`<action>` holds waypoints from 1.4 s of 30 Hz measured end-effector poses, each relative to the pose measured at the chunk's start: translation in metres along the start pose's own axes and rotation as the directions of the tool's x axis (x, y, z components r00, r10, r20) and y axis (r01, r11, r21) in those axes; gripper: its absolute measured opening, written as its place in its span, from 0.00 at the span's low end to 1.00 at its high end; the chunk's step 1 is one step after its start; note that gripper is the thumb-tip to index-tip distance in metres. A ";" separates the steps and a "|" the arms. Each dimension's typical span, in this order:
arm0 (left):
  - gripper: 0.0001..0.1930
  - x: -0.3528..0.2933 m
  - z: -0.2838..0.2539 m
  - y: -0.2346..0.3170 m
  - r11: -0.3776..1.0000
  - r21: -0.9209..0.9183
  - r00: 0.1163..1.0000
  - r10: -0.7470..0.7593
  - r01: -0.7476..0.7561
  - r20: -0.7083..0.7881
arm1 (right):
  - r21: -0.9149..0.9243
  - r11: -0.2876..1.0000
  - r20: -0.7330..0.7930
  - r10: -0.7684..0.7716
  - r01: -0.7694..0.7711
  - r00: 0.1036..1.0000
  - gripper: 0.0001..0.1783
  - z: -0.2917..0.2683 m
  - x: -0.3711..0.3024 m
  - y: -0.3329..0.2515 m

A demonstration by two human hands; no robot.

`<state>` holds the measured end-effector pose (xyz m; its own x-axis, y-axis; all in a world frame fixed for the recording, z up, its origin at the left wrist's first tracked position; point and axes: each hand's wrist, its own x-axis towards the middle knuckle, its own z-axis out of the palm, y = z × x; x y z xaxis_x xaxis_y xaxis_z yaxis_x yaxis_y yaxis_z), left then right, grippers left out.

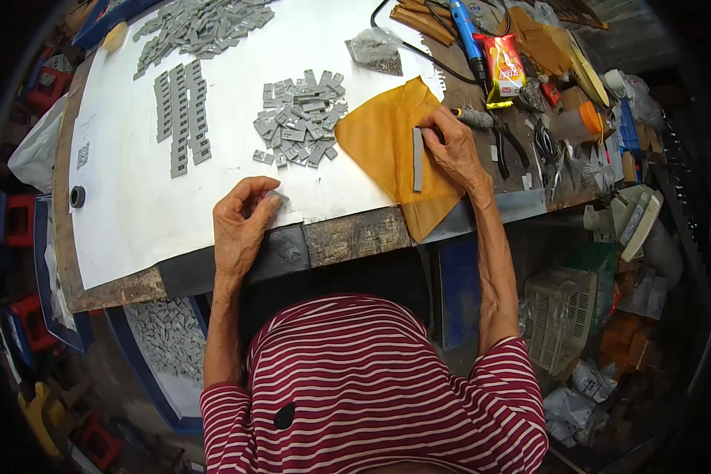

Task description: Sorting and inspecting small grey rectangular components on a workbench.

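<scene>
The person sits at a workbench topped with a white sheet (134, 205), and it looks like a stacking step: small flat grey pieces are being gathered into a strip. The right hand (450, 146) rests on an amber cloth (379, 142), its fingertips pressed against the top of a narrow grey stack (417, 162) that lies upright along the cloth. The left hand (241, 221) pinches one small grey piece (276, 197) between thumb and forefinger, near the table's front edge. A loose heap of matching grey pieces (300, 118) lies between the hands, with finished rows (180, 118) further left. I'd judge the next move calls for carrying the pinched piece across and seating it squarely on the stack's end
</scene>
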<state>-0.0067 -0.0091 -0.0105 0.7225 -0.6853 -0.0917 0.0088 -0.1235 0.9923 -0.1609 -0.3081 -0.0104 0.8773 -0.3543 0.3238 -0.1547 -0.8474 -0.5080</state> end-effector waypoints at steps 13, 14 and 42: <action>0.08 0.000 0.000 0.001 1.000 0.003 1.000 0.008 -0.008 0.008 | 0.065 0.997 0.019 0.043 -0.044 0.999 0.04 -0.005 -0.001 0.000; 0.08 0.000 0.000 0.001 1.000 0.004 1.000 0.009 -0.009 0.007 | 0.065 0.997 0.019 0.042 -0.044 0.999 0.04 -0.005 -0.002 0.000; 0.06 0.002 0.031 0.002 0.940 -0.333 0.988 -0.030 0.079 0.150 | 0.875 0.060 0.408 0.445 -0.481 0.797 0.03 0.058 -0.023 -0.139</action>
<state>-0.0266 -0.0333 -0.0110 0.6101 -0.7811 -0.1331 0.2956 0.0685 0.9529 -0.1331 -0.1598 0.0066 0.8159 -0.4982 -0.2935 -0.0335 0.4659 -0.8842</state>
